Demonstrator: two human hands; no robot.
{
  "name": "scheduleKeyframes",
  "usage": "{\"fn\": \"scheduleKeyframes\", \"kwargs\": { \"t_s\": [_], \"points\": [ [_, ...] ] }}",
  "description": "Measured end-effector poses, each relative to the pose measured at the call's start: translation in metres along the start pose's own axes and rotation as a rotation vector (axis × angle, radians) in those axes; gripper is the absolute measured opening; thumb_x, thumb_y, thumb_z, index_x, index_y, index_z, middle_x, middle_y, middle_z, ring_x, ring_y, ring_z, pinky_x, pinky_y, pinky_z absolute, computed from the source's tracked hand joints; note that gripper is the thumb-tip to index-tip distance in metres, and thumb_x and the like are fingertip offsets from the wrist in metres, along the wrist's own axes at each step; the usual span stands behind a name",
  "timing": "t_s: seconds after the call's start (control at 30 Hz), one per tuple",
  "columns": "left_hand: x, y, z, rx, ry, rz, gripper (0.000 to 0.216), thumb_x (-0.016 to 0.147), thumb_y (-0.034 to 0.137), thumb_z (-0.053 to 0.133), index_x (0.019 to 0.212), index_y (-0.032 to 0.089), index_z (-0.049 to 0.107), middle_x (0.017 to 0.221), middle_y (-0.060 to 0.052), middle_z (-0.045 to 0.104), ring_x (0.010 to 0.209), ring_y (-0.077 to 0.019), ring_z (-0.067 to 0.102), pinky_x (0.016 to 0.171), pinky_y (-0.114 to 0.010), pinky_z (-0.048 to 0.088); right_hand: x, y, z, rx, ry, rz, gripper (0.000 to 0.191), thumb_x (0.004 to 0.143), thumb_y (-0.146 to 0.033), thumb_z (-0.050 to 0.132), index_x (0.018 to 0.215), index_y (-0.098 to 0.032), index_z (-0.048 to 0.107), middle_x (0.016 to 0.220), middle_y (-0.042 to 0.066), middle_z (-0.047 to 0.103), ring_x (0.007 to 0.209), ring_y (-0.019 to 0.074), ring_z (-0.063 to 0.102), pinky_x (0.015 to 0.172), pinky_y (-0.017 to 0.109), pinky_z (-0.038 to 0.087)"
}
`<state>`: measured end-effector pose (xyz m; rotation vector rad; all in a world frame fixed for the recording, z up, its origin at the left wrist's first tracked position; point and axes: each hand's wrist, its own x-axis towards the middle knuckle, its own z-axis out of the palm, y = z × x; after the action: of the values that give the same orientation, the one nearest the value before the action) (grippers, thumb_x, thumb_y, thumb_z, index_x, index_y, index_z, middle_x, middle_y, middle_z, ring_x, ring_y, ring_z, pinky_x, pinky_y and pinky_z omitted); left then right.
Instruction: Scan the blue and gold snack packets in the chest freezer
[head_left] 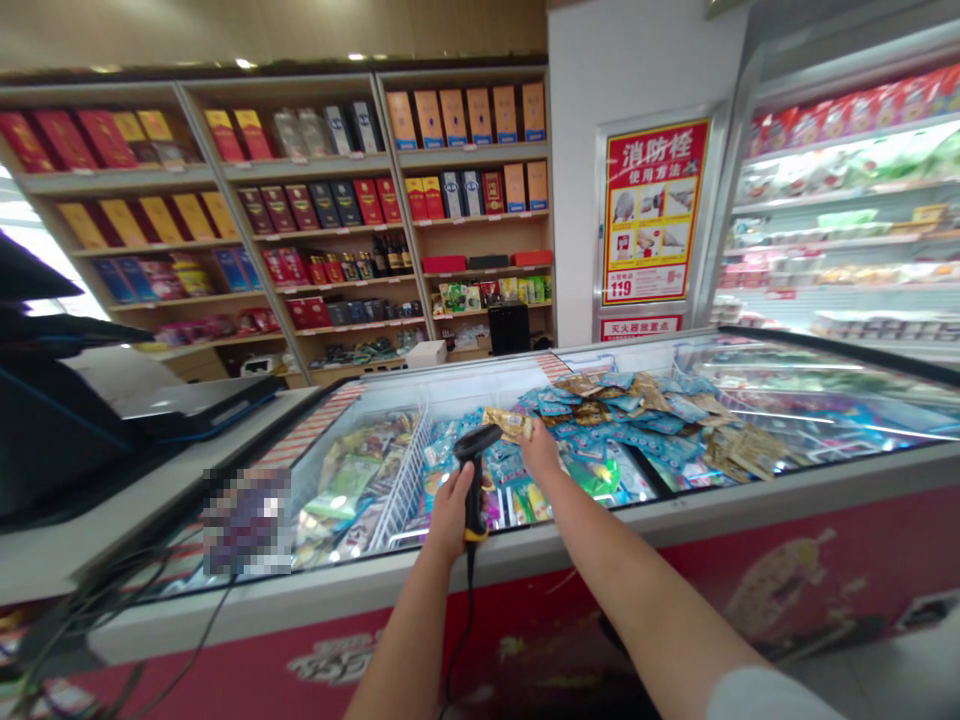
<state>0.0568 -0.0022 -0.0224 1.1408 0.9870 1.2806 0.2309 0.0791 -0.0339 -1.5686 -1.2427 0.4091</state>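
Note:
My left hand (450, 515) is wrapped round the grip of a black barcode scanner (474, 470) with a yellow base; its head points toward the packet. My right hand (540, 448) pinches a small tan snack packet (508, 422) just in front of the scanner head. Both hands hover over the glass lid of a chest freezer (525, 545). A pile of blue and tan snack packets (645, 415) lies on the lid right of my right hand. The scanner's black cable hangs down the freezer front.
A black register and counter (90, 430) stand at the left with loose cables. Shelves of boxed goods (300, 210) fill the back wall. A lit refrigerated display (847, 210) is at the right, and a red fire-safety poster (651, 212) hangs on the white wall.

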Motion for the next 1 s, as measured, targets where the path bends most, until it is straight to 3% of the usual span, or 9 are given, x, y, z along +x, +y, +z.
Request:
{"fn": "scheduleKeyframes", "kwargs": {
  "t_s": [0.13, 0.3, 0.53, 0.67, 0.83, 0.93, 1.0],
  "points": [
    [0.0, 0.0, -0.001, -0.023, 0.031, 0.006, 0.059, 0.069, 0.072, 0.067, 0.079, 0.013, 0.065, 0.055, -0.001, 0.057, 0.045, -0.0099, 0.053, 0.038, -0.018, 0.039, 0.002, 0.001, 0.002, 0.205, 0.09, -0.021, 0.023, 0.078, -0.018, 0.056, 0.1, -0.018, 0.062, 0.095, 0.008, 0.072, 0.089, 0.0234, 0.067, 0.081, 0.033, 0.05],
    [0.0, 0.001, 0.0, -0.032, 0.053, 0.009, 0.06, 0.068, 0.072, 0.067, 0.077, 0.013, 0.066, 0.055, -0.001, 0.057, 0.045, -0.0102, 0.053, 0.038, -0.018, 0.039, 0.018, -0.011, -0.015, 0.589, 0.22, 0.154, 0.026, 0.079, -0.021, 0.055, 0.104, -0.016, 0.056, 0.086, 0.006, 0.072, 0.061, 0.0183, 0.067, 0.06, 0.029, 0.054],
    [0.0, 0.0, 0.001, -0.049, 0.061, 0.02, 0.059, 0.069, 0.071, 0.067, 0.077, 0.013, 0.066, 0.054, 0.0, 0.057, 0.044, -0.0097, 0.053, 0.038, -0.018, 0.038, 0.066, -0.019, -0.064, 0.969, 0.511, 0.395, 0.025, 0.08, -0.009, 0.052, 0.103, -0.017, 0.053, 0.078, 0.001, 0.068, 0.07, 0.0138, 0.072, 0.066, 0.023, 0.059],
    [0.0, -0.001, 0.001, -0.043, 0.076, 0.029, 0.059, 0.07, 0.071, 0.066, 0.077, 0.012, 0.066, 0.054, 0.0, 0.057, 0.044, -0.0096, 0.053, 0.038, -0.018, 0.039, 0.073, -0.006, -0.08, 0.956, 0.508, 0.384, 0.023, 0.078, -0.009, 0.057, 0.099, -0.017, 0.054, 0.073, -0.001, 0.064, 0.061, 0.0125, 0.069, 0.064, 0.024, 0.06],
    [0.0, 0.001, 0.002, -0.033, 0.092, 0.011, 0.06, 0.068, 0.072, 0.066, 0.079, 0.013, 0.065, 0.053, 0.0, 0.057, 0.042, -0.0101, 0.052, 0.036, -0.019, 0.039, 0.06, 0.001, -0.086, 0.913, 0.515, 0.365, 0.044, 0.086, -0.016, 0.051, 0.128, -0.018, 0.04, 0.073, -0.002, 0.065, 0.054, 0.013, 0.066, 0.06, 0.026, 0.059],
    [0.001, 0.001, 0.002, -0.031, 0.096, 0.02, 0.058, 0.07, 0.071, 0.065, 0.078, 0.013, 0.065, 0.053, 0.0, 0.057, 0.042, -0.0103, 0.052, 0.037, -0.019, 0.04, 0.049, -0.002, -0.084, 0.772, 0.48, 0.299, 0.05, 0.088, -0.019, 0.046, 0.136, -0.02, 0.035, 0.081, 0.0, 0.069, 0.05, 0.0132, 0.062, 0.054, 0.026, 0.055],
    [0.001, 0.001, 0.002, -0.029, 0.106, 0.024, 0.057, 0.07, 0.07, 0.065, 0.078, 0.013, 0.065, 0.053, 0.0, 0.057, 0.042, -0.0103, 0.052, 0.037, -0.019, 0.04, 0.04, -0.006, -0.078, 0.613, 0.416, 0.219, 0.044, 0.09, -0.024, 0.044, 0.133, -0.019, 0.043, 0.085, 0.003, 0.071, 0.048, 0.0133, 0.059, 0.052, 0.026, 0.053]
  ]
}}
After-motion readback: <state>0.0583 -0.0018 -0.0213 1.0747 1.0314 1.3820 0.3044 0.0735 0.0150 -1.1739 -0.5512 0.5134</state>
